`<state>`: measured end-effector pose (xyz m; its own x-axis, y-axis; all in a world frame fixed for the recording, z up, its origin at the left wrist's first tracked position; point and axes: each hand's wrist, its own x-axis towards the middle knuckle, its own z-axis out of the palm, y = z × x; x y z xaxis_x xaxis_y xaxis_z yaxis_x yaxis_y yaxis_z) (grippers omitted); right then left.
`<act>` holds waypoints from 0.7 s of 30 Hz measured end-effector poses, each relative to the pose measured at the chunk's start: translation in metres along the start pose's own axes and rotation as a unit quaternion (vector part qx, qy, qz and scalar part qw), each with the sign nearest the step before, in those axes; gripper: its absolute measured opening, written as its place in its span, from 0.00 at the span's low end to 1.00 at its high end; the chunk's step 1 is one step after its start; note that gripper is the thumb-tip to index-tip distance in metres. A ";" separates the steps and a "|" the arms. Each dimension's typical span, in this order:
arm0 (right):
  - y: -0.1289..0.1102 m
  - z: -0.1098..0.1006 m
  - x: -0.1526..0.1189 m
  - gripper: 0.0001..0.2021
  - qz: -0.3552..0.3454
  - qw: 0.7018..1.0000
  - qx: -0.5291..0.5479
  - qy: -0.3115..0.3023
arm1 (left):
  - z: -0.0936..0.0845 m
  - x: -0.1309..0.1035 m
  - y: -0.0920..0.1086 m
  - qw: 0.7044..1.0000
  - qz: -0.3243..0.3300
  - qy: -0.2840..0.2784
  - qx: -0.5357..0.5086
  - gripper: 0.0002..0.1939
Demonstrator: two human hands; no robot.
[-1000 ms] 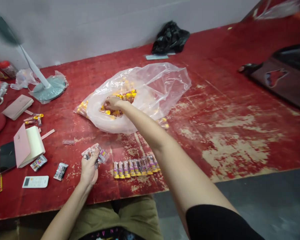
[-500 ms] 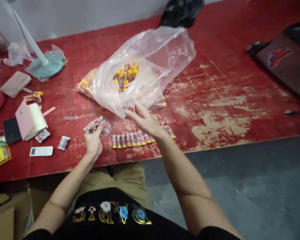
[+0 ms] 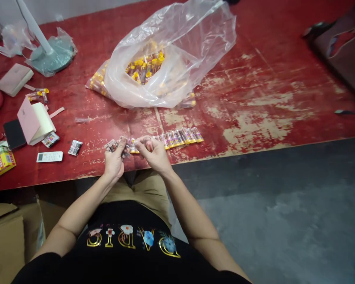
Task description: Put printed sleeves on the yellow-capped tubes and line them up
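Done: laid out tubes (image 3: 183, 137) on counter (image 3: 284, 79), 1 row. Rem.: many in bag (image 3: 127, 94). Pinching packets (image 3: 111, 146) w/ L hand (image 3: 114, 161); can't tell contents of curled R hand (image 3: 156, 156).

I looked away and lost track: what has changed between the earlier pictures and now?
The right hand has come nearer, out of the bag, to beside the left hand, near the left end of the lined-up tubes; whether it holds anything is unclear. The left hand still holds the packets. The tubes, remote and open notebook stay put.
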<state>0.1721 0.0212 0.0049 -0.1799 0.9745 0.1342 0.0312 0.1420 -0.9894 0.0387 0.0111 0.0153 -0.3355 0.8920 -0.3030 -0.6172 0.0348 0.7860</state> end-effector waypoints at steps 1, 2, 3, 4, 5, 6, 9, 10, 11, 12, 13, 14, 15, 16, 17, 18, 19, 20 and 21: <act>0.000 -0.004 -0.006 0.19 0.001 1.000 -0.004 -0.019 | -0.001 0.001 0.000 1.000 -0.010 0.011 -0.010 0.26; 0.000 -0.008 -0.013 0.18 -0.007 0.999 -0.019 -0.028 | -0.002 0.002 0.001 0.999 -0.020 0.022 -0.021 0.27; 0.000 -0.011 -0.020 0.18 -0.023 0.998 -0.046 -0.029 | -0.003 0.003 0.003 0.999 -0.030 0.029 -0.031 0.27; 0.000 -0.014 -0.027 0.18 -0.044 0.996 -0.073 -0.019 | -0.004 0.004 0.005 0.998 -0.041 0.031 -0.040 0.28; 0.000 -0.015 -0.033 0.18 -0.064 0.994 -0.090 0.002 | -0.004 0.004 0.006 0.997 -0.050 0.030 -0.045 0.28; 0.001 -0.015 -0.038 0.19 -0.079 0.992 -0.091 0.029 | -0.003 0.004 0.007 0.997 -0.059 0.026 -0.049 0.27; 0.004 -0.009 -0.048 0.18 -0.092 0.990 -0.046 0.100 | -0.001 0.001 0.008 0.995 -0.080 0.008 -0.050 0.26; 0.005 -0.006 -0.050 0.16 -0.092 0.988 -0.045 0.116 | 0.000 0.000 0.007 0.995 -0.085 0.002 -0.049 0.27; 0.005 -0.004 -0.051 0.14 -0.095 0.986 -0.058 0.126 | 0.001 0.000 0.006 0.995 -0.091 -0.005 -0.047 0.27; 0.005 -0.003 -0.051 0.12 -0.100 0.983 -0.080 0.132 | 0.001 -0.001 0.005 0.994 -0.095 -0.012 -0.044 0.27; 0.004 -0.003 -0.051 0.10 -0.110 0.979 -0.104 0.133 | 0.001 -0.001 0.004 0.994 -0.098 -0.019 -0.039 0.28; 0.003 -0.004 -0.052 0.10 -0.124 0.975 -0.126 0.135 | 0.000 -0.001 0.003 0.994 -0.099 -0.027 -0.030 0.28; 0.001 -0.005 -0.052 0.10 -0.139 0.971 -0.142 0.135 | -0.001 -0.001 0.003 0.994 -0.098 -0.035 -0.018 0.27; -0.001 -0.007 -0.053 0.11 -0.150 0.968 -0.149 0.133 | -0.002 0.000 0.002 0.995 -0.096 -0.042 -0.004 0.27; -0.003 -0.009 -0.054 0.12 -0.155 0.968 -0.145 0.130 | -0.003 0.000 0.001 0.995 -0.093 -0.046 0.009 0.27; -0.005 -0.010 -0.056 0.13 -0.156 0.971 -0.132 0.125 | -0.004 0.000 0.001 0.995 -0.091 -0.047 0.019 0.26; -0.007 -0.012 -0.057 0.13 -0.150 0.975 -0.113 0.116 | -0.005 0.000 0.000 0.995 -0.091 -0.047 0.023 0.26; -0.008 -0.014 -0.058 0.15 -0.140 0.980 -0.096 0.100 | -0.005 -0.001 0.000 0.994 -0.092 -0.046 0.022 0.26; -0.010 -0.016 -0.059 0.16 -0.131 0.985 -0.084 0.077 | -0.005 -0.002 -0.001 0.994 -0.093 -0.047 0.018 0.26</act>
<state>0.1986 -0.0353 0.0072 -0.0528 0.9136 0.4032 0.1674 0.4061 -0.8984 0.0358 0.0072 0.0126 -0.1487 0.9065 -0.3952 -0.6353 0.2187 0.7406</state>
